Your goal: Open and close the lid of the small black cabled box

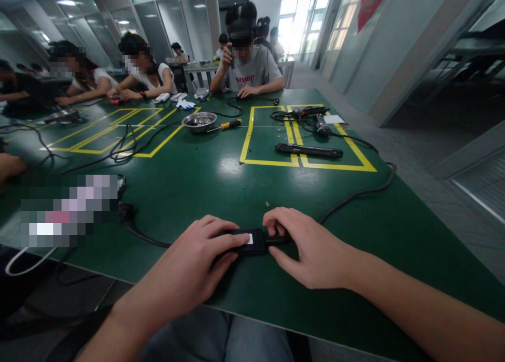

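A small black inline box (257, 242) with a white label lies on the green table, a black cord running from each end. My left hand (205, 254) grips it from the left, with one fingertip on the label and the thumb along the near side. At the box's right end, my right hand (303, 249) is curled around the cord's thick black end (276, 241). Its thumb and fingers stay apart, with a gap on either side of the cord. The left-hand cord leads to a black plug (126, 212); the right-hand one curves back across the table.
Ahead lie a metal bowl (199, 121), a yellow-handled screwdriver (232, 124) and a dark elongated tool (309, 151) inside yellow tape lines. Loose cables (128, 146) cross the left side, near a blurred power strip (79, 207). A person (248, 70) sits opposite; others sit left.
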The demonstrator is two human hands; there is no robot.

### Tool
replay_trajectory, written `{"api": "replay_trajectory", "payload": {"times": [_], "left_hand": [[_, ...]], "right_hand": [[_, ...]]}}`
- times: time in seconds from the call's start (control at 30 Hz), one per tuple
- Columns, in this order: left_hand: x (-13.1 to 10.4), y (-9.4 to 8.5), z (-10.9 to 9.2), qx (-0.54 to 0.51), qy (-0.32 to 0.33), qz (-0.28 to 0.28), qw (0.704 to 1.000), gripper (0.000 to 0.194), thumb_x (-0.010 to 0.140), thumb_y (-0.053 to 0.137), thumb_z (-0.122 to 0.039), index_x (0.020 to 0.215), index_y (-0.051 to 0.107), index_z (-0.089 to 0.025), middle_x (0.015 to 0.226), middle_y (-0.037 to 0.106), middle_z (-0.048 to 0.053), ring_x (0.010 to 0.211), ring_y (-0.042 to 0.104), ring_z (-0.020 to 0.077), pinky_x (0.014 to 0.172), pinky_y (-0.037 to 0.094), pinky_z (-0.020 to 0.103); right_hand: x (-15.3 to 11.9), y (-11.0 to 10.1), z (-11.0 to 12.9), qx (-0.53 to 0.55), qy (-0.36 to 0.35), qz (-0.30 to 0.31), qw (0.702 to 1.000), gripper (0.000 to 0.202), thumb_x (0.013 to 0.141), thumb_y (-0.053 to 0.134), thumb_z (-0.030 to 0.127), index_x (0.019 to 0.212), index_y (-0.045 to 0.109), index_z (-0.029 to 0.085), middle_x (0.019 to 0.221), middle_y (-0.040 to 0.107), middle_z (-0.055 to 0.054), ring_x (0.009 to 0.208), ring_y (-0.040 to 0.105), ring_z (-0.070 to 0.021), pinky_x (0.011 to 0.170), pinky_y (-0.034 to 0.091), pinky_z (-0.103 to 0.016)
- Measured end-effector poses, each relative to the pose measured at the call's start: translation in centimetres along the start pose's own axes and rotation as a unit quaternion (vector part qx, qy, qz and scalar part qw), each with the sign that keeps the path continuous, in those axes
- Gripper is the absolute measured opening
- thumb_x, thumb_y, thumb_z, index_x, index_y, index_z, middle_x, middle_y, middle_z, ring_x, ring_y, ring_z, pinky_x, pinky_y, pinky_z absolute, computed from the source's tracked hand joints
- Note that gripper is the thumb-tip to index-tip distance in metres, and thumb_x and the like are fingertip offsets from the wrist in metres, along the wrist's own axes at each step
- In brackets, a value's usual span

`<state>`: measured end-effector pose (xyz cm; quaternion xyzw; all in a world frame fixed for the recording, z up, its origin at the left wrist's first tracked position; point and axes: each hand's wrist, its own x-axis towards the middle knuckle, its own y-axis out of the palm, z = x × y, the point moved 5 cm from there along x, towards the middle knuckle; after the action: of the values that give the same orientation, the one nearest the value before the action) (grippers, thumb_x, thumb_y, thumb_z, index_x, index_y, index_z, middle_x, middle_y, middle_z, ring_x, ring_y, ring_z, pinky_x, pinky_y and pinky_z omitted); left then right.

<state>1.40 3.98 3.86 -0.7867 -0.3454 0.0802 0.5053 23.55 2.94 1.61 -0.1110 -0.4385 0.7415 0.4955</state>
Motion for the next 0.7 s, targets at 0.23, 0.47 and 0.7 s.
{"api": "replay_trajectory", "payload": {"times": [0.23, 0.47, 0.7], "left_hand": [[0.6, -0.9, 1.0, -0.068, -0.047, -0.039, 0.996, 0.027, 0.108, 0.068, -0.021, 0.131, 0.079, -0.027, 0.121, 0.085, 0.006, 0.108, 0.08, 0.0256, 0.096, 0.065, 0.038], [1.7, -0.2, 3.5, 0.011, -0.13, -0.112, 0.985, 0.014, 0.103, 0.068, -0.02, 0.115, 0.074, -0.024, 0.12, 0.085, 0.009, 0.11, 0.081, 0.0309, 0.097, 0.065, 0.047], [0.2, -0.7, 2.5, 0.035, -0.066, -0.128, 0.989, 0.018, 0.109, 0.062, -0.022, 0.109, 0.079, -0.024, 0.136, 0.08, 0.012, 0.125, 0.076, 0.031, 0.108, 0.063, 0.048]], "right_hand": [[0.1, 0.0, -0.1, -0.012, 0.011, 0.004, 1.0, 0.027, 0.089, 0.069, 0.014, 0.109, 0.054, 0.025, 0.099, 0.066, -0.004, 0.086, 0.061, -0.0251, 0.078, 0.048, -0.04], [0.3, 0.0, 0.1, -0.028, -0.014, -0.001, 1.0, 0.021, 0.094, 0.07, 0.013, 0.107, 0.057, 0.024, 0.097, 0.068, -0.004, 0.085, 0.063, -0.0243, 0.077, 0.048, -0.038], [0.2, 0.1, 0.2, -0.023, -0.057, -0.007, 0.998, 0.012, 0.101, 0.066, 0.01, 0.101, 0.064, 0.022, 0.093, 0.073, -0.004, 0.083, 0.068, -0.0224, 0.075, 0.051, -0.035]]}}
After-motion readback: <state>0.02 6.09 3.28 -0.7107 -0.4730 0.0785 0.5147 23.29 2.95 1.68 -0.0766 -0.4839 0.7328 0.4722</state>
